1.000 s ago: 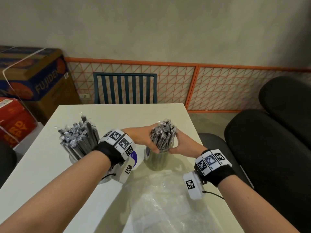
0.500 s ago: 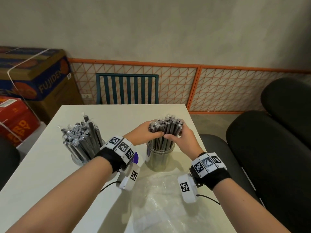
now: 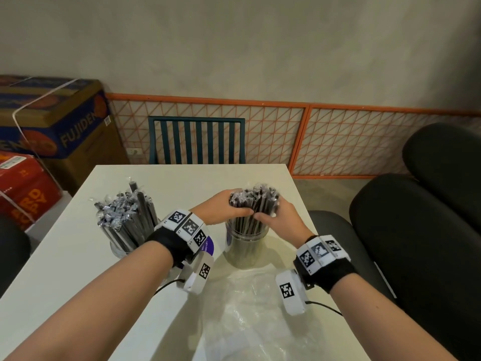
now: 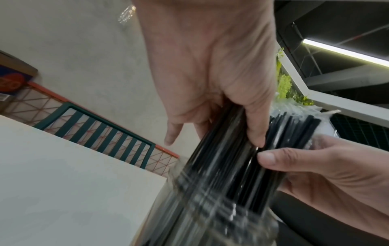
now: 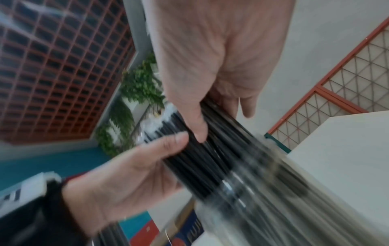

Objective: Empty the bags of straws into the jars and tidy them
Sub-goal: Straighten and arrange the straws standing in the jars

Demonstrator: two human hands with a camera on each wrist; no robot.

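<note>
A clear jar (image 3: 246,247) stands mid-table holding a bundle of black wrapped straws (image 3: 253,200). My left hand (image 3: 233,207) grips the bundle from the left and my right hand (image 3: 275,215) from the right, thumbs nearly meeting in front, just above the rim. In the left wrist view my left hand (image 4: 212,86) curls round the straws (image 4: 229,159) with its thumb across them. In the right wrist view my right hand (image 5: 210,69) wraps the straws (image 5: 212,159) opposite the left hand (image 5: 128,174). A second jar of straws (image 3: 126,220) stands to the left.
An empty clear plastic bag (image 3: 250,316) lies on the white table (image 3: 65,269) in front of the jar. Black chairs (image 3: 416,243) crowd the table's right edge, a green slatted chair (image 3: 196,139) stands at the far end, and cardboard boxes (image 3: 52,121) sit at the left.
Both hands have slid up from the jar's rim to the upper part of the bundle. The straw tops have spread wider.
</note>
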